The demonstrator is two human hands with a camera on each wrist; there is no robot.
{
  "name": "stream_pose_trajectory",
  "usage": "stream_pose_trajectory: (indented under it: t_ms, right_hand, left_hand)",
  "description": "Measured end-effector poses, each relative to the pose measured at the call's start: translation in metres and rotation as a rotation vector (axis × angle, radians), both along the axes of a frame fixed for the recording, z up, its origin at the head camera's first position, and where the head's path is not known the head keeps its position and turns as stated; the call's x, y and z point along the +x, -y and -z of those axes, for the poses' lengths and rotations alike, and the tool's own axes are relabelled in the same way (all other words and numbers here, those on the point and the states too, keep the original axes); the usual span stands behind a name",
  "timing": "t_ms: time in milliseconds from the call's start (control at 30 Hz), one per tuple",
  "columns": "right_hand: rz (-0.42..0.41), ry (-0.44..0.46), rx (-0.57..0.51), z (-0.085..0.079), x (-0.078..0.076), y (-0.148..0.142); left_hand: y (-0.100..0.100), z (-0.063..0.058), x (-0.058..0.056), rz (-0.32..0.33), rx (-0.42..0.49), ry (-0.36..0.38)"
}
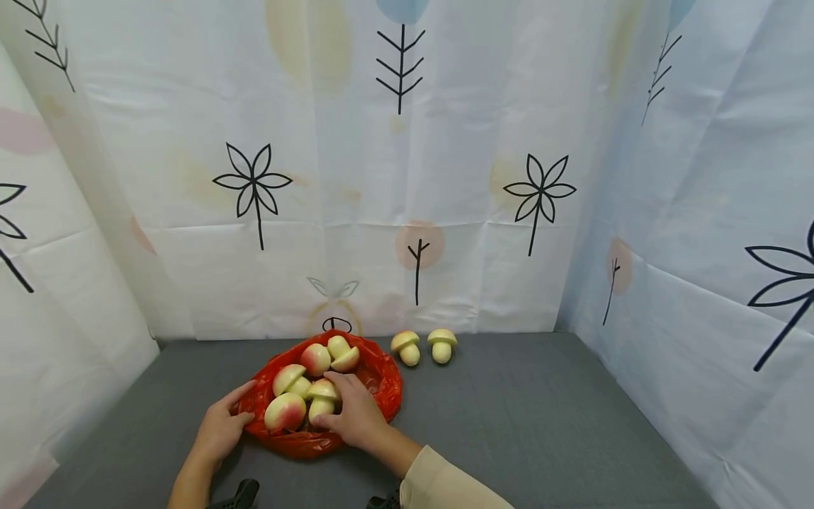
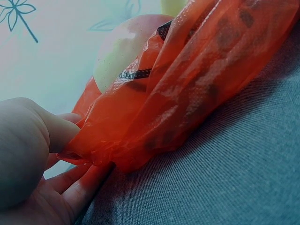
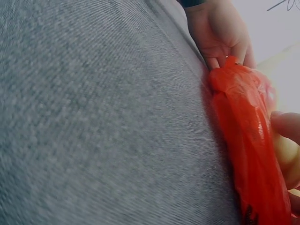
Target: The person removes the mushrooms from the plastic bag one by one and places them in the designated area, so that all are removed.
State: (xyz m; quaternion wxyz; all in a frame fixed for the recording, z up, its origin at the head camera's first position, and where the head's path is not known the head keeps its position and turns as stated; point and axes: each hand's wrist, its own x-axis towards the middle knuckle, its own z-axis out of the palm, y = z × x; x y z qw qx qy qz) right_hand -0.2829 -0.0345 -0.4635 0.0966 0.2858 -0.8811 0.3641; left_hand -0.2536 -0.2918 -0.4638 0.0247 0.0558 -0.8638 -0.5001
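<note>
A red plastic bag [image 1: 297, 444] lies spread wide on the table with several mushroom-shaped pieces inside, pale yellow-green with pinkish blushes. My left hand [image 1: 219, 429] pinches the bag's left rim, thumb on the inner side and fingers beneath, as the left wrist view shows. Inside the bag, my right hand [image 1: 357, 412] grips an upright toy mushroom [image 1: 321, 408] between thumb and fingers. Beside it lie a rounded blushed piece [image 1: 285, 412] and a tilted mushroom [image 1: 290, 380]. Farther back in the bag are another round piece [image 1: 315, 360] and a tipped mushroom [image 1: 344, 357].
Two more toy mushrooms, a left one [image 1: 407, 347] and a right one [image 1: 441, 345], are on the grey table [image 1: 509, 424] behind the bag, to the right. White printed curtains [image 1: 356, 162] enclose the back and both sides. Dark wrist-camera parts [image 1: 244, 493] show at the bottom edge.
</note>
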Motion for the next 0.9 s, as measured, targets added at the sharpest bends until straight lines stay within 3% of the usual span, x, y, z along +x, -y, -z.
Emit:
stream_pose_trajectory:
  t_ms: [567, 900]
  right_hand:
    - [-0.031, -0.016, -0.088, -0.030, 0.006, -0.017]
    - [-0.053, -0.063, -0.150, -0.036, 0.012, -0.036]
  left_hand:
    - [0.000, 0.001, 0.001, 0.000, -0.012, 0.003]
    - [-0.002, 0.001, 0.004, -0.003, 0.004, -0.004]
